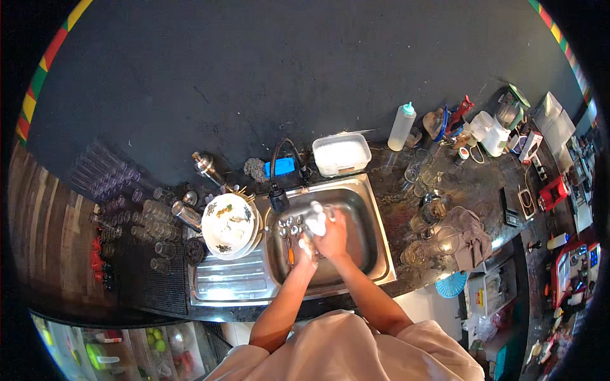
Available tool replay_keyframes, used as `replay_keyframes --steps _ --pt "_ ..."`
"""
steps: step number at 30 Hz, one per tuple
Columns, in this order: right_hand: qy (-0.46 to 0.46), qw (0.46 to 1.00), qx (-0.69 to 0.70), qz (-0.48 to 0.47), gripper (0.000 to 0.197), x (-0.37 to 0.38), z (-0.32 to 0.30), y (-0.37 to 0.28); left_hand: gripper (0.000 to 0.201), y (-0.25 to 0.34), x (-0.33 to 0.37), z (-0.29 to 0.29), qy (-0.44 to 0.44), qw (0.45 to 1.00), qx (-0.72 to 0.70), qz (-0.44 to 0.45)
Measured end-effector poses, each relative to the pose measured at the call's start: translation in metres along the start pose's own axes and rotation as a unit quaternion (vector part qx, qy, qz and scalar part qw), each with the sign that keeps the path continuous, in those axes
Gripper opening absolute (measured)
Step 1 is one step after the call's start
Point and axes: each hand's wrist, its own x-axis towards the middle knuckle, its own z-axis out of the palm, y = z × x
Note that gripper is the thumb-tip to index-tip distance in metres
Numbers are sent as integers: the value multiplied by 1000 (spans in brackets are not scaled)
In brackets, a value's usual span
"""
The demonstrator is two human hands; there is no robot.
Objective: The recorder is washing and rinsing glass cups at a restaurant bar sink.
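Over the steel sink [375, 254] my two hands are close together. My right hand [334, 236] is closed on a white, foam-covered thing [316, 219] whose kind I cannot make out. Foam covers part of my left hand [307, 249], just below and to its left; its fingers look curled, and what they hold is hidden. Several metal spoons [291, 226] show in the basin beside my left hand, with an orange handle [291, 256] below them. The black faucet [277, 198] hangs above the basin's far left corner.
Stacked plates [223, 236] with food scraps stand on the drainboard [229, 279]. Glasses [162, 249] crowd the left counter. Behind the sink are a white tub [342, 154], a blue sponge [280, 166] and a cocktail shaker [206, 166]. Glassware [416, 253] and a brown cloth [467, 238] lie right.
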Motion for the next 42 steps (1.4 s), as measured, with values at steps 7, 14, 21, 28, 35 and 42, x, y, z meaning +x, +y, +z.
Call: replay_keyframes --steps 7,14,21,28,35,42 --pt "-162 902 336 218 38 -14 33 81 41 14 -7 7 -44 992 -96 -75" --pt "60 970 174 -157 31 -11 -9 8 47 28 -16 13 -11 1000 -11 -28" --pt "-31 973 134 -187 44 -32 -7 3 40 34 -31 33 -98 994 -54 17" --pt "-92 961 206 162 37 -19 17 20 44 24 -11 8 -45 991 -120 22" --pt "-78 900 320 286 42 -10 12 41 35 18 -11 20 55 995 -35 -69" --pt "29 879 473 56 33 -19 -12 27 44 37 -43 69 -24 995 -60 -82"
